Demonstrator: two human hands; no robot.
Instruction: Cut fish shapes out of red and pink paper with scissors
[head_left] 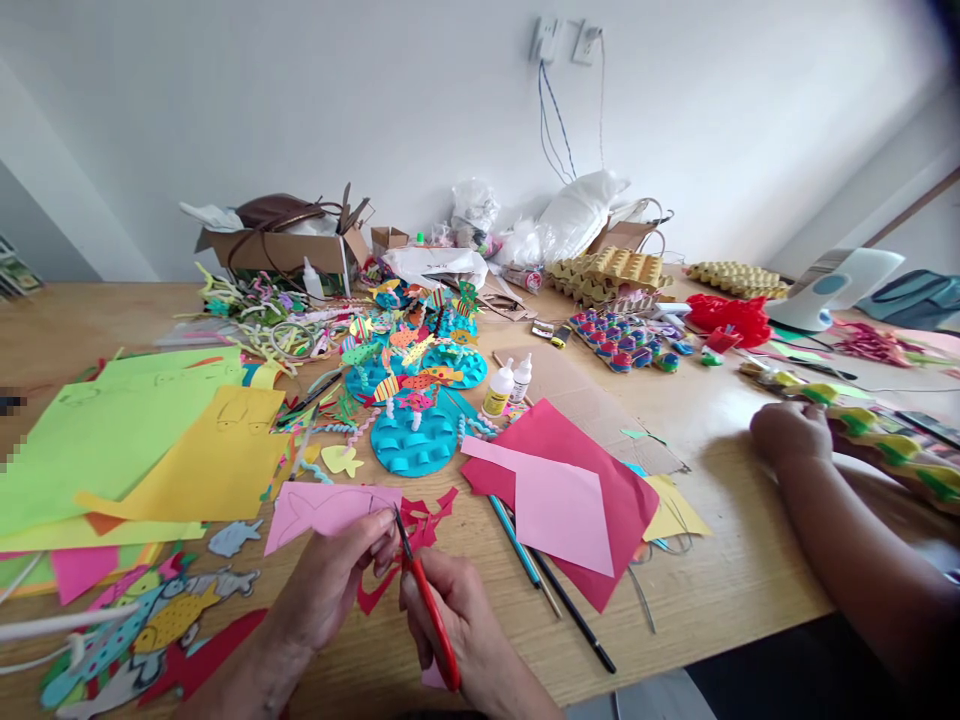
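Observation:
My left hand (330,575) pinches a strip of pink paper (319,508) by its right part. A fish outline is drawn on the strip. In my right hand (465,620) is a pair of scissors with red handles (433,622), its dark blades meeting the strip's right end beside my left fingertips. Red paper scraps (426,520) lie on the table just behind the blades. Cut-out paper fish (176,620) are heaped to the left of my left wrist. Right of my right hand, a larger pink sheet (562,510) rests on a red sheet (622,500).
Pencils (574,610) lie by the red sheet. Blue discs (414,440) carrying paper fish stand mid-table near glue bottles (498,390). Green sheets (112,430) cover the left. At right, another person's hand (791,435) touches a painted egg-carton strip (892,450).

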